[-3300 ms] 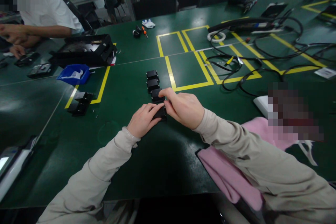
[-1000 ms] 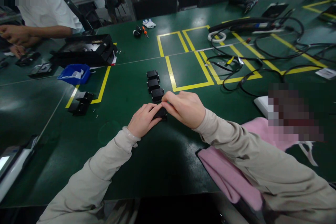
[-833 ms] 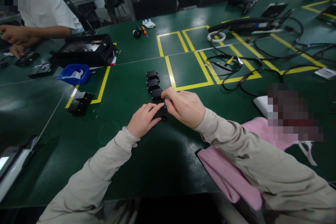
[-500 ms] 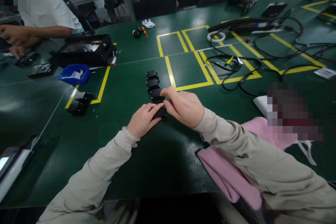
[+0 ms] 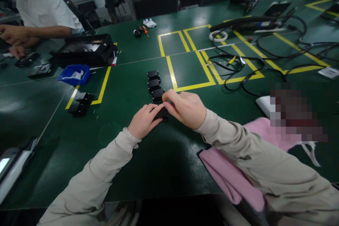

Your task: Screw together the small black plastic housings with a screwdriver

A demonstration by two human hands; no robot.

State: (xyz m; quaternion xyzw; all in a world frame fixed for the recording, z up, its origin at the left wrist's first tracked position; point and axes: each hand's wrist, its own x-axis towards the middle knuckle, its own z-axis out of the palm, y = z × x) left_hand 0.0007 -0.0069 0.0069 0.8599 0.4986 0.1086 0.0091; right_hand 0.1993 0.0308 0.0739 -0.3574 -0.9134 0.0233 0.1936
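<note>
My left hand (image 5: 143, 121) rests on the table with its fingers closed over a small black block (image 5: 162, 113), partly covering it. At that block's far right corner my right hand (image 5: 185, 108) is in a pinch, thumb and index finger together; anything between the fingertips is too small or hidden to make out. Beyond the hands, several similar black blocks with small shiny bits at their corners stand in a row, the nearest block (image 5: 158, 95) close to my right fingers and another block (image 5: 153, 75) at the far end.
To the left lie more black blocks (image 5: 81, 105), tiny screw-like bits (image 5: 97, 117), a blue bin (image 5: 74, 75) and a black tray (image 5: 82, 50). A co-worker's hand (image 5: 16, 35) is at the far left. Black cables (image 5: 246, 58) spread at right; pink cloth (image 5: 233, 173) lies under my right forearm.
My right index finger has curled in and the pinch has shifted slightly left at the block's corner. My left hand stays in place on the block.
</note>
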